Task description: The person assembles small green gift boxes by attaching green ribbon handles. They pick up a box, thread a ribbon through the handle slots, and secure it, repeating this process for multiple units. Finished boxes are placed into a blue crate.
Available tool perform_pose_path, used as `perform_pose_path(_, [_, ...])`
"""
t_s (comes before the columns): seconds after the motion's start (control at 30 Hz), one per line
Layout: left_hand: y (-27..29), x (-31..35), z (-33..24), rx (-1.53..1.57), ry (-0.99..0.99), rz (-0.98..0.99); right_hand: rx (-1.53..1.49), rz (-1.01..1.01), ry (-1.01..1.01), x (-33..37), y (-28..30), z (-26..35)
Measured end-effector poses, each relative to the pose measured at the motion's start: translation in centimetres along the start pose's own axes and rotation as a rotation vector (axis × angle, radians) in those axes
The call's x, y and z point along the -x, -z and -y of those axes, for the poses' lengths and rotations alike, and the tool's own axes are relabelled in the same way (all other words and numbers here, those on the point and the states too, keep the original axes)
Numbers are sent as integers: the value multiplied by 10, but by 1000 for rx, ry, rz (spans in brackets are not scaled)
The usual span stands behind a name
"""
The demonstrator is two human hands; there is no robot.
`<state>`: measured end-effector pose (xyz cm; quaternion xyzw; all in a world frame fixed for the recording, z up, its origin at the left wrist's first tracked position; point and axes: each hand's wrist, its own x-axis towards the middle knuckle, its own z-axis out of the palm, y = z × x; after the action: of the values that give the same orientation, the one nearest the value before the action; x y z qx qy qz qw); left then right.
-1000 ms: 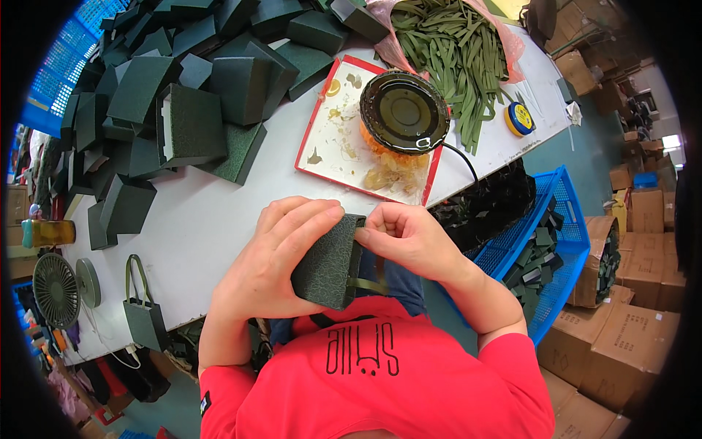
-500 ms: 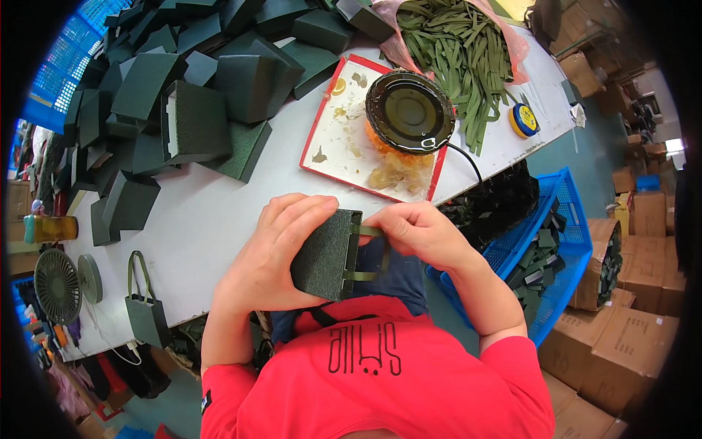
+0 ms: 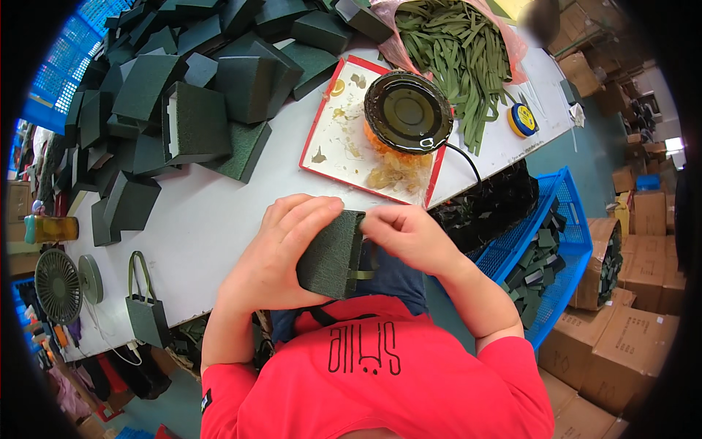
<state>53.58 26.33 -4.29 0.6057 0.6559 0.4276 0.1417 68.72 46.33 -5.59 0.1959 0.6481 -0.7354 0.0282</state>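
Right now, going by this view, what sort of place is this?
Probably a workshop: dark green boxes heaped on a white table, loose green straps, and stacked cardboard cartons.

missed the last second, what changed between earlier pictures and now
The right hand, farther right half a second ago, moved left to the upper right corner of the dark green, textured rectangular box, hiding more of its flat olive ribbon. That hand's hold is unclear. The left hand still grips the box.
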Motion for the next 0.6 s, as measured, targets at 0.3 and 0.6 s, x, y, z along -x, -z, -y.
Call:
perform_pose_path(0.3, [6,10,3,216,84,13,-741,-296,582,24,27,18])
perform_pose_path(0.6, [19,21,1,-25,244,-84,-528,-424,1097,74,105,57])
